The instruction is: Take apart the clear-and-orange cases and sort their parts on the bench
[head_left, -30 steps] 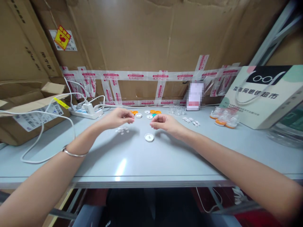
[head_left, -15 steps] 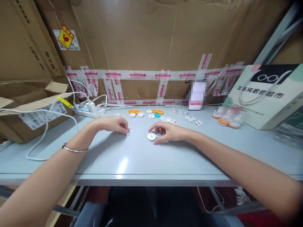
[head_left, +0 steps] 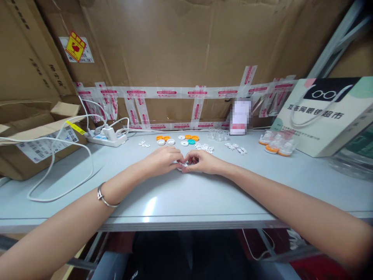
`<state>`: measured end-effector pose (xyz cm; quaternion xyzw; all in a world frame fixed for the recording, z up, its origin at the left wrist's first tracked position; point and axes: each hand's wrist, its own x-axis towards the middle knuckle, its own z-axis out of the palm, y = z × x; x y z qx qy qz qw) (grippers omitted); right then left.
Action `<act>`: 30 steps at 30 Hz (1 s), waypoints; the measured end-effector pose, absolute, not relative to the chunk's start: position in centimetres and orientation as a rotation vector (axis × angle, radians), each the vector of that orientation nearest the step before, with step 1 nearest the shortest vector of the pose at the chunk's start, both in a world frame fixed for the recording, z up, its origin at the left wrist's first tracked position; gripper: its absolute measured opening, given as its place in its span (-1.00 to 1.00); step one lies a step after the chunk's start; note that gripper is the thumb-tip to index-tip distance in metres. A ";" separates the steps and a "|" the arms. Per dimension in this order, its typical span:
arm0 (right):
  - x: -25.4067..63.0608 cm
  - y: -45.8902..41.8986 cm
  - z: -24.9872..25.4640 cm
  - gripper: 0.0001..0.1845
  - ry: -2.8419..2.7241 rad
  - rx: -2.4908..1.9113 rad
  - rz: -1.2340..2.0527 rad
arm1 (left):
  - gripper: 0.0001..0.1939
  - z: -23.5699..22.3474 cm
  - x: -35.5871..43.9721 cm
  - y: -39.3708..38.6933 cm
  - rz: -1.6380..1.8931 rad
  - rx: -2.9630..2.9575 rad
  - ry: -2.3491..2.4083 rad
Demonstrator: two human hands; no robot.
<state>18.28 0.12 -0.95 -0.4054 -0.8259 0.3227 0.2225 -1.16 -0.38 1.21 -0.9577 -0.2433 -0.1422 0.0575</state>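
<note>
My left hand (head_left: 163,160) and my right hand (head_left: 204,161) meet over the middle of the table, fingertips almost touching. Between them a small white plastic piece (head_left: 184,165) shows, pinched in the fingers of my left hand. Underneath lies a round white plastic cap (head_left: 180,169), mostly covered by the fingers. My right thumb and fingers close on the cap from its right side. How the piece sits against the cap is hidden.
Behind the hands lie orange rings (head_left: 163,138), white rings (head_left: 170,142), a teal ring (head_left: 191,142) and small white parts (head_left: 204,147). Clear domes (head_left: 218,134), a phone (head_left: 240,116), a paper bag (head_left: 320,116), a power strip (head_left: 107,139) and a cardboard box (head_left: 37,136) stand around.
My left hand has moved right, carrying the small white piece to the round white cap. My right hand has closed in around the cap. The view has shifted slightly.
</note>
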 end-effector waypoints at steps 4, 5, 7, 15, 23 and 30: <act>18.3 -0.1 -0.6 -0.59 -2.286 -1.099 0.905 | -0.81 0.7 -1.1 -0.2 -0.367 -2.732 -0.637; 18.3 -0.2 -0.6 -0.59 -2.287 -1.102 0.910 | -0.79 0.6 -1.1 -0.1 -0.361 -2.694 -0.602; 18.3 -0.2 -0.5 -0.60 -2.287 -1.112 0.919 | -0.76 0.5 -1.3 -0.1 -0.339 -2.629 -0.527; 18.1 -0.2 -0.8 -0.62 -2.243 -1.129 0.934 | -0.75 0.9 -1.5 -0.8 -0.237 -2.479 -0.278; 18.0 -0.2 -1.0 -0.66 -2.219 -1.130 0.913 | -0.77 0.9 -1.1 -1.3 -0.244 -2.389 -0.220; 18.0 -0.2 -0.9 -0.63 -2.235 -1.131 0.878 | -0.75 0.9 -1.1 -1.2 -0.273 -2.421 -0.267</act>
